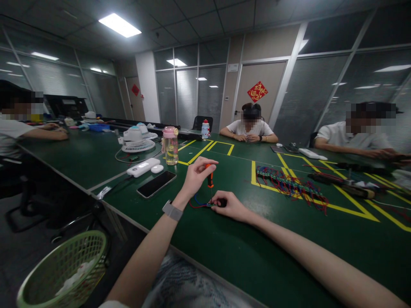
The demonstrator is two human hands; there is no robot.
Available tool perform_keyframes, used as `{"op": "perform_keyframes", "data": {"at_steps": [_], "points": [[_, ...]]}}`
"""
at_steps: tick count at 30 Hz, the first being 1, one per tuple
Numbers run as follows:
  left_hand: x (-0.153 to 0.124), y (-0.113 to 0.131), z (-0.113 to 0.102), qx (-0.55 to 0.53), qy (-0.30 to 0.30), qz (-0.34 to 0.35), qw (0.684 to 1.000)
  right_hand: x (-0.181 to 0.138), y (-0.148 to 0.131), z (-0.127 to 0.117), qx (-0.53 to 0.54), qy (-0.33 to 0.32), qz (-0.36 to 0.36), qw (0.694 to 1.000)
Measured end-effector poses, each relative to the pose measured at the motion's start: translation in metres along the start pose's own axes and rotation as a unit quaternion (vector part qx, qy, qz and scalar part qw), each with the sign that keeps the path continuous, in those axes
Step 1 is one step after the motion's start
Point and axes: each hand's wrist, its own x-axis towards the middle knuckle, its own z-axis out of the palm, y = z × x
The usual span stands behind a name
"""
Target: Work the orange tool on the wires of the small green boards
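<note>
My left hand (198,176), with a watch (172,210) on its wrist, is closed round the orange and black handle of a screwdriver (210,176). The screwdriver stands upright, its thin shaft pointing down at a small green circuit board (210,205) on the table. Red and blue wires (197,202) run from the board's left side. With fingers pinched, my right hand (229,206) holds the board at its right end. Whether the screwdriver's tip touches a screw is too small to tell.
Wired circuit boards (289,183) lie in a row inside yellow tape at right. A phone (156,184), a white power strip (143,167), a bottle (171,147) and fans (138,143) are at left. A green basket (64,265) stands below the table (212,256). Several people sit around it.
</note>
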Motion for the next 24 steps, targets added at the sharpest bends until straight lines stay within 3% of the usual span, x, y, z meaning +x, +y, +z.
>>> {"op": "perform_keyframes", "data": {"at_steps": [6, 12, 18, 24], "points": [[-0.0006, -0.0006, 0.0020, -0.152, -0.067, -0.076, 0.983, 0.0013, 0.0005, 0.0000, -0.006, 0.003, -0.002, 1.000], [0.0001, -0.0031, -0.0008, -0.037, -0.007, -0.025, 0.999, 0.0017, 0.0020, -0.0006, -0.006, -0.001, -0.006, 1.000], [-0.0004, 0.0009, 0.0015, -0.181, -0.066, -0.095, 0.977, 0.0010, 0.0016, 0.0004, -0.004, 0.000, 0.000, 1.000], [-0.0007, -0.0040, -0.0017, -0.071, -0.027, -0.045, 0.996, 0.0005, 0.0004, 0.0000, -0.005, 0.000, -0.007, 1.000]]}}
